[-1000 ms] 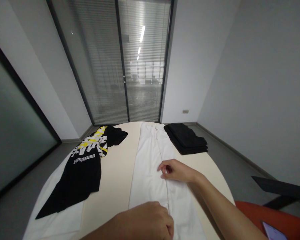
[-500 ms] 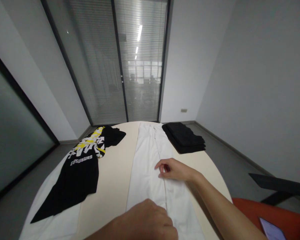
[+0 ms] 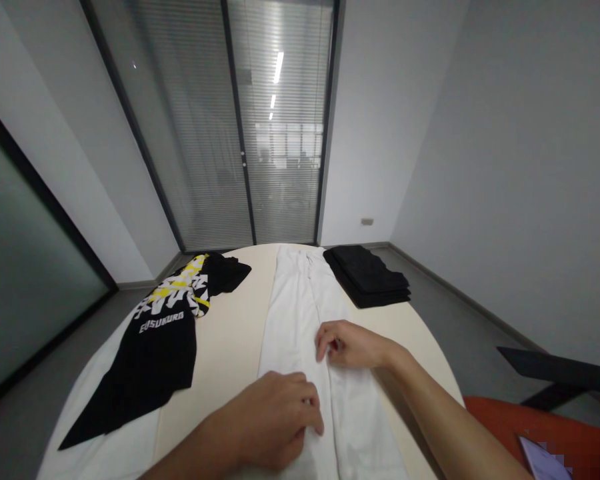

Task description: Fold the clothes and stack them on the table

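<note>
A pair of white trousers (image 3: 293,320) lies lengthwise down the table, its two legs side by side with a seam line between them. My left hand (image 3: 275,417) is over the near part of the left leg, fingers loosely bent and apart, with no cloth visibly gripped. Farther up, my right hand (image 3: 347,343) rests on the cloth by the line between the legs. Its fingers are curled towards the thumb in a pinch at the fabric; the exact fingertip contact is partly hidden.
On the left of the round table (image 3: 230,333), a black T-shirt (image 3: 155,353) with yellow and white print lies over white cloth (image 3: 120,453). A stack of folded black clothes (image 3: 367,277) sits back right. An orange chair (image 3: 495,417) holding a phone (image 3: 545,457) stands at right.
My left hand has moved up and slightly left over the trousers, and its fingers now show. My right hand has shifted slightly nearer and to the right, its fingers more curled.
</note>
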{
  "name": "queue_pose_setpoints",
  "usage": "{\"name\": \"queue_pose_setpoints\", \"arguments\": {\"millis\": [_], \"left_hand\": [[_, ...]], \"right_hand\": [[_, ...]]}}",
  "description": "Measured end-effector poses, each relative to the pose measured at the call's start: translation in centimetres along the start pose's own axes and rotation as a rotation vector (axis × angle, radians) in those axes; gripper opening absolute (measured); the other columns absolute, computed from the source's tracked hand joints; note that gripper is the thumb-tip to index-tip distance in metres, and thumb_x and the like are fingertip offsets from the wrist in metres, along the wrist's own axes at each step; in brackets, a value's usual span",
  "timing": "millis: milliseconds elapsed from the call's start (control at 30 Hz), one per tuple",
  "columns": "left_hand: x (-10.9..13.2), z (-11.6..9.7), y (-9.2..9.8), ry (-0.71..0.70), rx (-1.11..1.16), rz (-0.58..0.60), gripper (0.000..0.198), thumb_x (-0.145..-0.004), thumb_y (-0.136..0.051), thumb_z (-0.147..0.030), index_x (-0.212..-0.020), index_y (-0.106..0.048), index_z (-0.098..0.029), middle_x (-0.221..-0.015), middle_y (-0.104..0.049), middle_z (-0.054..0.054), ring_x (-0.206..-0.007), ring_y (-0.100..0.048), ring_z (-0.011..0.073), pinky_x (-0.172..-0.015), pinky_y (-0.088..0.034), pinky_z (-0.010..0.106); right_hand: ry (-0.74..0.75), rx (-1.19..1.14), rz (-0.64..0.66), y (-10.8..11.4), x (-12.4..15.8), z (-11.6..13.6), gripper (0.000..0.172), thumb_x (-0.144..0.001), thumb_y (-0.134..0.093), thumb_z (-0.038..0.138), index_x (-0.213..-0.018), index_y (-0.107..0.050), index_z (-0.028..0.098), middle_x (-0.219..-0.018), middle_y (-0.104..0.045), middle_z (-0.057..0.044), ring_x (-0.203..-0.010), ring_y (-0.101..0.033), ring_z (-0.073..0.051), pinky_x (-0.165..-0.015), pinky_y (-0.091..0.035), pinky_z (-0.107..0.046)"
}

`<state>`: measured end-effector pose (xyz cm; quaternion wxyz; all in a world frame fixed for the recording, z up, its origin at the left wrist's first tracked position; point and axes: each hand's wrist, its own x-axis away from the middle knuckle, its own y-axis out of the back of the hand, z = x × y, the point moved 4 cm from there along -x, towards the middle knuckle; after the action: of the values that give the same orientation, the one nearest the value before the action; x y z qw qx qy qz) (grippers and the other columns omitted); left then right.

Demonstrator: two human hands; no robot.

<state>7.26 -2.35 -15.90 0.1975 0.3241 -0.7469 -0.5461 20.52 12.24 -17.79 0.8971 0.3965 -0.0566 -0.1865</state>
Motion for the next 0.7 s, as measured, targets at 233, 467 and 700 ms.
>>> {"name": "queue_pose_setpoints", "arguments": {"millis": [233, 467, 700], "left_hand": [[0.2, 1.1, -0.8, 0.087, 0.014, 0.100, 0.012, -0.075, -0.065, -0.017, -0.084, -0.067, -0.025, -0.094, -0.069, -0.004, -0.087, -0.063, 0.0164, -0.064, -0.039, 0.027], [-0.1, 0.5, 0.0, 0.051, 0.065, 0.053, 0.015, -0.074, -0.062, -0.015, -0.086, -0.062, -0.024, -0.088, -0.069, -0.005, -0.084, -0.063, 0.0151, -0.067, -0.040, 0.024], [-0.2, 0.0, -0.5, -0.007, 0.155, 0.060, 0.028, -0.075, -0.059, -0.011, -0.096, -0.069, -0.026, -0.095, -0.070, -0.003, -0.090, -0.065, 0.0149, -0.076, -0.046, 0.022]], "right_hand": [[-0.098, 0.039, 0.099, -0.4, 0.4, 0.2, 0.040, -0.061, -0.055, 0.004, -0.090, -0.078, 0.018, -0.086, -0.071, -0.001, -0.068, -0.057, -0.010, -0.063, -0.044, -0.019], [-0.111, 0.053, 0.125, -0.9, 0.4, 0.4, 0.027, -0.061, -0.056, 0.004, -0.077, -0.075, 0.016, -0.075, -0.066, 0.001, -0.066, -0.055, -0.009, -0.061, -0.042, -0.019], [-0.049, 0.006, 0.070, -0.6, 0.3, 0.9, 0.023, -0.065, -0.057, 0.006, -0.078, -0.073, 0.015, -0.080, -0.065, 0.000, -0.067, -0.054, -0.009, -0.062, -0.041, -0.019]]}}
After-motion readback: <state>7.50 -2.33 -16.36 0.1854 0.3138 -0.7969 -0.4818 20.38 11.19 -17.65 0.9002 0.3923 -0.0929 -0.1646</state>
